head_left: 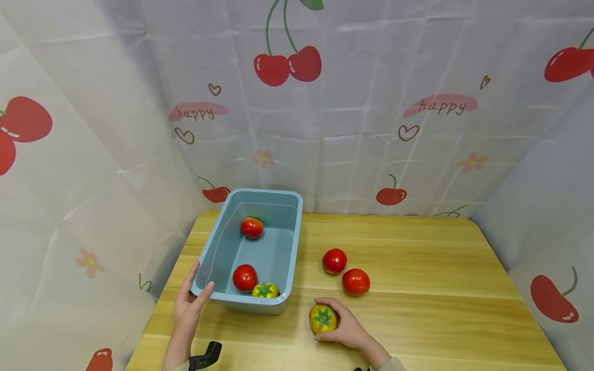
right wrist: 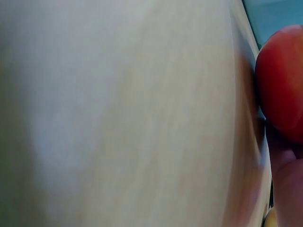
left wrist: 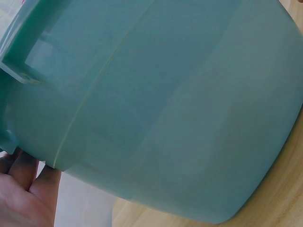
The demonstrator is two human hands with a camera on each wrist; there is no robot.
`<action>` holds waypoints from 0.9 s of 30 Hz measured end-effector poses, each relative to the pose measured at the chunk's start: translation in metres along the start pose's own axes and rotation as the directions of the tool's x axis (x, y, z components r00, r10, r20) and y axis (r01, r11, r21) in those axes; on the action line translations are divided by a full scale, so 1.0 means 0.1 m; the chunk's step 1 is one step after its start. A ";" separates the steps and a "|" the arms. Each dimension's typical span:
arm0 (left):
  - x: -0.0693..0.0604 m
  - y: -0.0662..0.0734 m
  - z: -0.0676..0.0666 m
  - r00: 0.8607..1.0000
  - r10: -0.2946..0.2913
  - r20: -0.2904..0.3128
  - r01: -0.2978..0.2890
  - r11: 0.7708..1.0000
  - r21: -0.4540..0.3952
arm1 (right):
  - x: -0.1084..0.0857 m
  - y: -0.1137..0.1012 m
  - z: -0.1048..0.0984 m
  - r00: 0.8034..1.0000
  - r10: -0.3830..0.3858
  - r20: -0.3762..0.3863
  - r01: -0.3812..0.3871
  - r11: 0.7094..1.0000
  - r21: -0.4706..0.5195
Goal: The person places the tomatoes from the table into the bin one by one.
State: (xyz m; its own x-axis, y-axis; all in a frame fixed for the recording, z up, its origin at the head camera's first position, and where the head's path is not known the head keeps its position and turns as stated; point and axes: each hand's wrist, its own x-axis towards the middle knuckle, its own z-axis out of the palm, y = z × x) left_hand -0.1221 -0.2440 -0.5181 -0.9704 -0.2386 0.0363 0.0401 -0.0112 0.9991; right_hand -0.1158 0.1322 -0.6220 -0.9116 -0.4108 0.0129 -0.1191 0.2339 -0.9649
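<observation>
My left hand (head_left: 185,309) holds the near left corner of a blue plastic bin (head_left: 297,242), thumb at the front rim and fingers along the left side. In the left wrist view, curled fingers (left wrist: 40,187) meet the bin's edge. Just right of the bin, my right hand (head_left: 345,325) grips a yellow-topped tomato (head_left: 323,318) with a green calyx, low over the table. The right wrist view has a red rounded tomato surface (right wrist: 284,85) beside a finger; whether it is the gripped one, I cannot tell. Inside the bin lie two red tomatoes (head_left: 245,278) and one yellow-topped tomato (head_left: 265,290).
Two red tomatoes (head_left: 356,282) sit on the wooden table (head_left: 441,309), beyond my right hand. A white cherry-print curtain (head_left: 343,154) hangs behind the table and along both sides. A black strap (head_left: 206,355) is on the left wrist.
</observation>
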 end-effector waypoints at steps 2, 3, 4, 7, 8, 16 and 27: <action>0.00 0.00 0.00 1.000 0.000 0.001 0.000 1.000 0.002 | -0.01 -0.04 0.00 1.000 0.007 0.007 -0.007 1.000 0.002; 0.00 0.00 0.00 1.000 0.000 0.001 0.000 1.000 0.003 | -0.01 -0.07 0.00 1.000 0.008 0.009 -0.008 1.000 0.001; 0.00 0.00 0.00 1.000 0.001 0.002 -0.001 1.000 0.004 | -0.02 -0.12 0.00 1.000 0.007 0.012 -0.007 1.000 0.004; 0.00 0.00 -0.01 1.000 0.003 0.005 -0.003 1.000 0.002 | -0.03 -0.28 -0.02 1.000 0.011 0.019 -0.011 1.000 0.013; 0.00 0.00 -0.01 1.000 0.002 0.004 -0.002 1.000 0.004 | -0.03 -0.33 -0.03 1.000 0.013 0.023 -0.013 1.000 0.020; 0.01 0.00 0.00 1.000 -0.007 0.003 0.007 1.000 0.010 | 0.00 -0.33 -0.05 1.000 0.023 0.005 -0.023 0.998 0.054; 0.01 -0.01 -0.01 1.000 -0.011 -0.005 0.011 1.000 0.006 | 0.08 -0.35 -0.14 0.998 0.002 -0.062 0.005 0.993 0.115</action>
State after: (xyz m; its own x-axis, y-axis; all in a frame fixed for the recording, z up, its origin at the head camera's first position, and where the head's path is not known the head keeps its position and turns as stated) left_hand -0.1229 -0.2448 -0.5191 -0.9696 -0.2434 0.0255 0.0283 -0.0080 0.9996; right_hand -0.1247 0.1334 -0.5842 -0.9345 -0.3549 0.0273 -0.0777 0.1285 -0.9887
